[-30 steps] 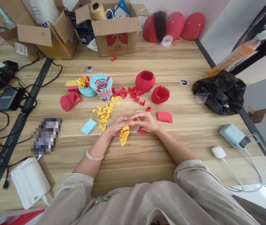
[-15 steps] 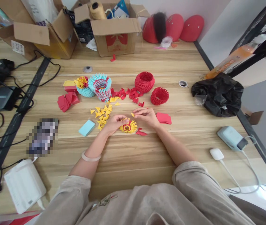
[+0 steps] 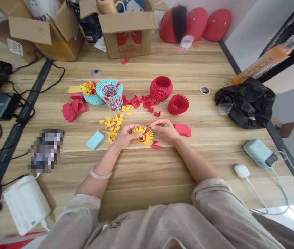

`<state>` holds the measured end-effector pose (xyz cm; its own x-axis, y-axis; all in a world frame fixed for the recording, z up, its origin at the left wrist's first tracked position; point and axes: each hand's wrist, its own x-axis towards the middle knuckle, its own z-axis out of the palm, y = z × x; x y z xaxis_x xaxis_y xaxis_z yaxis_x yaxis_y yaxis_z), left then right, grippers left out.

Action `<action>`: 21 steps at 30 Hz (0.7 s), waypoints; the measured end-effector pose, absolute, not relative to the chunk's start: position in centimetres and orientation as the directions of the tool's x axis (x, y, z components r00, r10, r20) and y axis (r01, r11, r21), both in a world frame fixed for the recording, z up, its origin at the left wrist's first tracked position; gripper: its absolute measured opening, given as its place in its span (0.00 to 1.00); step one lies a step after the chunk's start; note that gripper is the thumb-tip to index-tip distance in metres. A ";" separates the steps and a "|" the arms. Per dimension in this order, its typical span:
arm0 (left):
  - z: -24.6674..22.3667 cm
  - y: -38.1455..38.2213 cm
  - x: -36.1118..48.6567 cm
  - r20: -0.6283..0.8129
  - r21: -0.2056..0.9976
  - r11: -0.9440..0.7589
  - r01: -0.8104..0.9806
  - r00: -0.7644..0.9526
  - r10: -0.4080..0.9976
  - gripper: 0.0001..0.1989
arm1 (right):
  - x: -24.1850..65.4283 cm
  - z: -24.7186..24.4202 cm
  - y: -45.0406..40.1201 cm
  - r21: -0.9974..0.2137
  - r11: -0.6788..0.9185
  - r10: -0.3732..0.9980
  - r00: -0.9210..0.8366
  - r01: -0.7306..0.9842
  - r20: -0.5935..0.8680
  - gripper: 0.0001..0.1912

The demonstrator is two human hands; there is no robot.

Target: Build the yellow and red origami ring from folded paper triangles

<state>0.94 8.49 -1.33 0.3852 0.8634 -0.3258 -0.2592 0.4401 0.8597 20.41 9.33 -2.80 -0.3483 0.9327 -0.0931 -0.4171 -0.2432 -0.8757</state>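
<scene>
My left hand (image 3: 127, 136) grips the left side of a round paper ring (image 3: 148, 138), yellow outside and red near its centre hole, with the thumb on top. At the ring's upper right edge, my right hand (image 3: 164, 129) pinches a small yellow folded paper piece (image 3: 150, 127). Loose yellow paper triangles (image 3: 114, 128) lie left of my left hand. Just below the ring are a few red folded pieces (image 3: 157, 146). A stack of red paper slips (image 3: 182, 130) rests beside my right hand, and a light blue paper pad (image 3: 95, 140) sits farther left.
Behind my hands stand a blue-and-red paper vase (image 3: 113, 102), red paper bowls (image 3: 178, 104) and scattered red pieces (image 3: 147, 101). Cardboard boxes (image 3: 128, 38) line the back. A black plastic bag (image 3: 247, 102) lies right; a phone (image 3: 47, 150), power bank (image 3: 27, 204) and cables are left.
My left hand has tipped the ring and moved its thumb toward the centre. The yellow piece in my right hand has come down to the ring's edge. The view has shifted slightly.
</scene>
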 end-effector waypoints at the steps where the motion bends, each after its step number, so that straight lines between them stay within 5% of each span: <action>1: -1.3 8.5 0.9 -0.290 0.876 0.402 -0.269 0.373 0.881 0.22 | 20.4 -2.7 9.3 -0.864 -0.269 0.925 -0.365 -0.425 -0.108 0.09; 21: -2.2 8.6 0.8 -0.083 0.961 0.150 -0.233 0.273 0.958 0.23 | 19.7 -2.2 8.9 -0.779 -0.433 0.867 -0.445 -0.453 -0.223 0.12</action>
